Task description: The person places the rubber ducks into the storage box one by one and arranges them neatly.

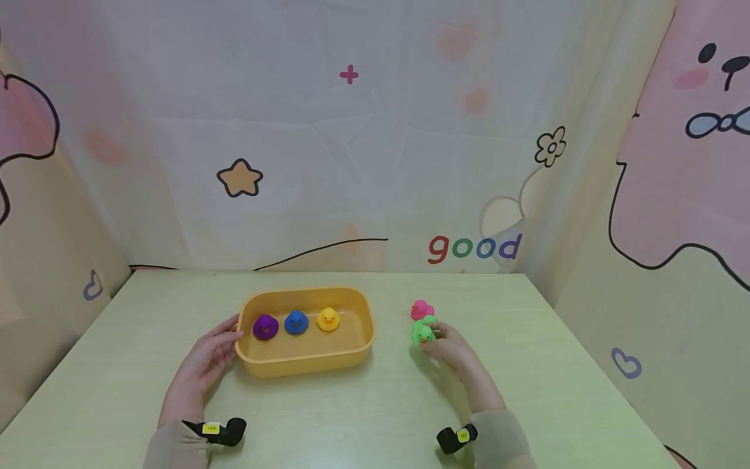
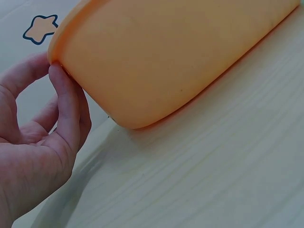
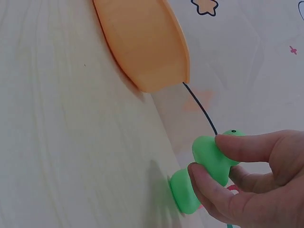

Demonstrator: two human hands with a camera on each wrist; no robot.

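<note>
Green rubbery toy duck (image 3: 211, 159) is pinched between thumb and fingers of the right hand (image 1: 450, 347) | right of an orange oblong plastic basin (image 1: 305, 366), whose rim the left hand (image 1: 208, 355) pinches | second green toy duck (image 3: 183, 194) lies close, contact unclear; straight lift should avoid nudging it

Tray (image 1: 310, 366) & green ducks (image 1: 422, 335) block, gap btwn OK.
</note>
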